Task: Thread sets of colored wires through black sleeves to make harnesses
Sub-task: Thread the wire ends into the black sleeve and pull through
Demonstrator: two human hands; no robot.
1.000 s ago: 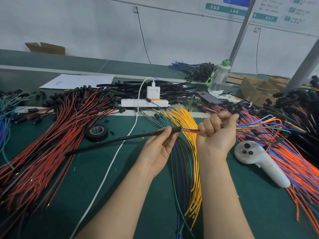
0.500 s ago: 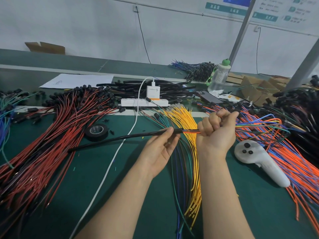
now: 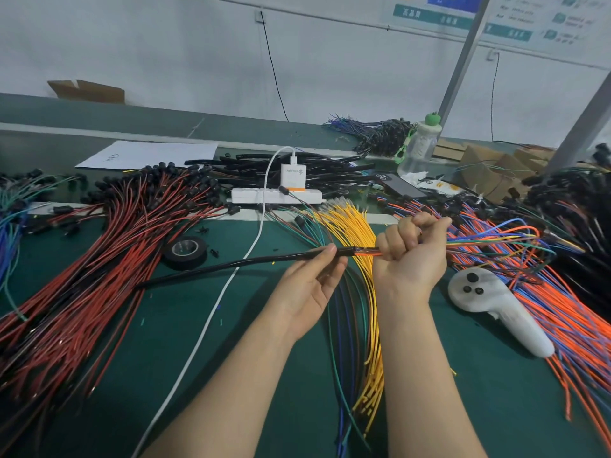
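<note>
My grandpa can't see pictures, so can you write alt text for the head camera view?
Two hands thread wires over a green workbench: the left hand pinches the end of a black sleeve, and the right hand grips a bundle of colored wires entering it. Piles of loose wires lie around.

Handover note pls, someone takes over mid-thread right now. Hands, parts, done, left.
Left hand: pinches the black sleeve near its mouth.
Right hand: fist round the colored wire set, close beside that mouth.
Done: wire ends are inside the sleeve; how far cannot be seen.
Left: feed the set through, then next sets. Spare sleeves lie behind the power strip.
</note>
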